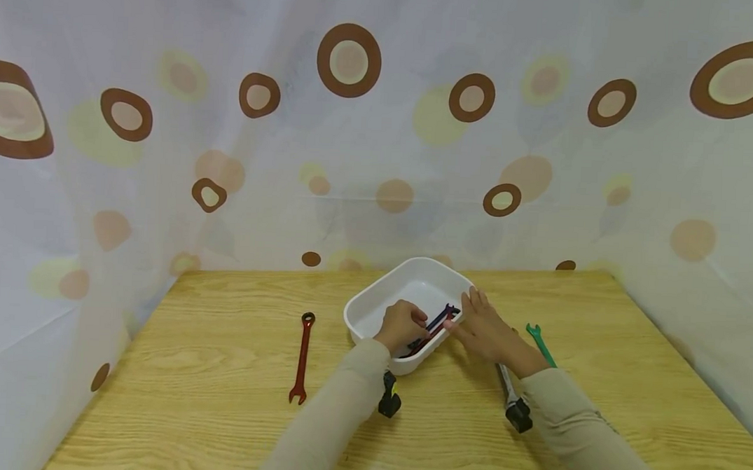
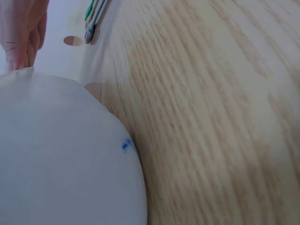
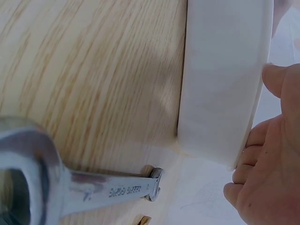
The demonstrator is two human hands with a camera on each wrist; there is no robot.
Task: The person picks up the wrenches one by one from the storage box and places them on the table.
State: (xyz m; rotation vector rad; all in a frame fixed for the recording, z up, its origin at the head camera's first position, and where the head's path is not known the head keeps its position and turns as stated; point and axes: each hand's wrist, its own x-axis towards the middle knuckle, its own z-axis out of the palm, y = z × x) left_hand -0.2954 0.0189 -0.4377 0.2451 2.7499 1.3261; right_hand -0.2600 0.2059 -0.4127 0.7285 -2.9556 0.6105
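A white plastic bin stands on the table, with a dark blue wrench and a red wrench lying in it. My left hand reaches in over the near side, fingers bent down at the wrenches. Whether its fingertips pinch one, I cannot tell. At the bin's right corner my right hand grips the rim; the right wrist view has its thumb on the edge and the other fingers curled over it. The left wrist view mostly faces the bin's outer wall.
Left of the bin lies another red wrench on the wooden table. Beneath the right forearm is a silver wrench; a green wrench lies farther right. A patterned white sheet hangs behind and along both sides.
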